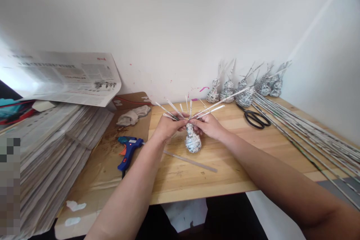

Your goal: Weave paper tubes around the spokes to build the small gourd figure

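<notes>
A small gourd-shaped piece woven from rolled newspaper hangs between my hands, its rounded bulb toward me and its narrow neck at my fingers. Paper strips fan out from the neck, away from me. My left hand pinches the neck and strips from the left, thumb on top. From the other side my right hand grips the same neck, its thumb close to the left one. One long paper strip runs up to the right from my fingers. Beneath lies a clear glue stick on the wooden table.
A blue glue gun and a cloth glove lie on cardboard at left, beside stacked newspapers. Black-handled scissors lie right of my hands. Several finished-looking woven pieces stand along the wall; long paper rods spread at right.
</notes>
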The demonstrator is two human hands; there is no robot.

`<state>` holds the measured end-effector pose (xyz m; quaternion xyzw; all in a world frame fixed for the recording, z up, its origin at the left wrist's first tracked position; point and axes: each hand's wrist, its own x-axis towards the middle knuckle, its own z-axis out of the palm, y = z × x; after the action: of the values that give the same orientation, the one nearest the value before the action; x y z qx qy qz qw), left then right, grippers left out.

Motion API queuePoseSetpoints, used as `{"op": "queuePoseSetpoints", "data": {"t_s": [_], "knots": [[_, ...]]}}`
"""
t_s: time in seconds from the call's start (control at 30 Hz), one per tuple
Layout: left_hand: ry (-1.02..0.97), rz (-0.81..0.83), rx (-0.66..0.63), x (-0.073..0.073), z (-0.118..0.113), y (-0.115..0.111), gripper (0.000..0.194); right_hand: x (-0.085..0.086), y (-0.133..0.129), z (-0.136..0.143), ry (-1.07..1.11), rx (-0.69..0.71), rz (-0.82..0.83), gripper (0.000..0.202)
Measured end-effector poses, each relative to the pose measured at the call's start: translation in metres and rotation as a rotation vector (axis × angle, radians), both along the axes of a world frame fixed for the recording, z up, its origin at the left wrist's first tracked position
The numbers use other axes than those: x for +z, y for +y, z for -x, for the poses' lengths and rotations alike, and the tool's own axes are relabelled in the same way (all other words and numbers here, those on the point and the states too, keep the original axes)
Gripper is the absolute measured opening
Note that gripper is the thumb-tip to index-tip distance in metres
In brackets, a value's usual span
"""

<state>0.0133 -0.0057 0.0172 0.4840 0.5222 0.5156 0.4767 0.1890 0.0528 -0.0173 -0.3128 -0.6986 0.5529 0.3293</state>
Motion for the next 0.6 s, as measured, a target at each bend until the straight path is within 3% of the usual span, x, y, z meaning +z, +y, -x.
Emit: {"op": "queuePoseSetpoints", "data": {"t_s": [0.1,0.23,0.43,0.6], "knots": [[-0.01,0.002,-0.019,0.0,-0.001,0.0,0.032,0.003,-0.002,-0.001,-0.001,-0.007,0.02,0.039],[0.023,-0.019,0.048,0.002,-0.006,-0.001,0.03,0.007,-0.003,-0.001,0.001,0.008,0.031,0.039],[0.23,-0.106,0.168,0.0,-0.018,-0.004,0.027,0.008,-0.002,-0.003,-0.016,0.019,0.024,0.038],[0.25,-0.164,0.251,-0.006,-0.017,0.001,0.024,0.007,0.0,-0.006,0.092,0.143,0.137,0.039]]}}
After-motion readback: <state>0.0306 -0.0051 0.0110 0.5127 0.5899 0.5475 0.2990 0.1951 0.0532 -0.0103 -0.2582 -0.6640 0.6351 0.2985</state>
